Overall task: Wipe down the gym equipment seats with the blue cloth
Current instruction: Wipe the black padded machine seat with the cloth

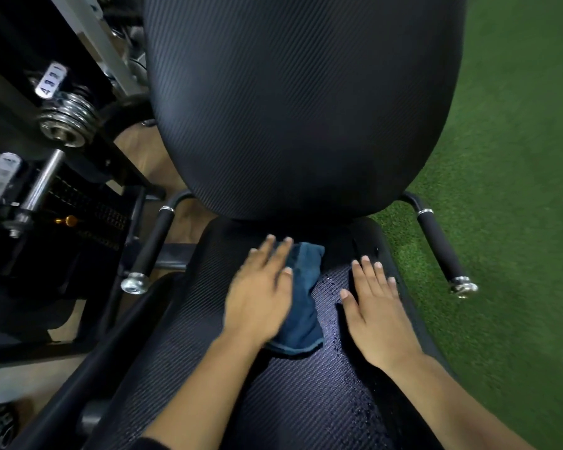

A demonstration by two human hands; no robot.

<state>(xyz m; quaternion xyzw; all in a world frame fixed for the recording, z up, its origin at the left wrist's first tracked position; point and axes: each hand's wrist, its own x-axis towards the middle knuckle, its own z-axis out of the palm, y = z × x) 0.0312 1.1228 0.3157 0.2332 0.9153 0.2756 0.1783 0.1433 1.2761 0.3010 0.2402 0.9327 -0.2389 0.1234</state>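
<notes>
At centre frame, the left hand (260, 295) presses flat-fingered on a crumpled blue cloth (301, 306) atop the black textured padded seat (306, 401), while the right hand (376, 311) rests flat, holding nothing.

Presses the bare left hand (260, 297) palm-down on the left part of the crumpled dark blue cloth (306, 287), fingers straight and slightly spread, fingertips at its far edge, outline a little blurred. Lays the bare right hand (376, 315) flat and palm-down to the right of that cloth, apart from it, fingers straight, thumb angled toward it. Extends the bare left forearm (192, 384) and bare right forearm (452, 391) forward, converging toward the cloth.
</notes>
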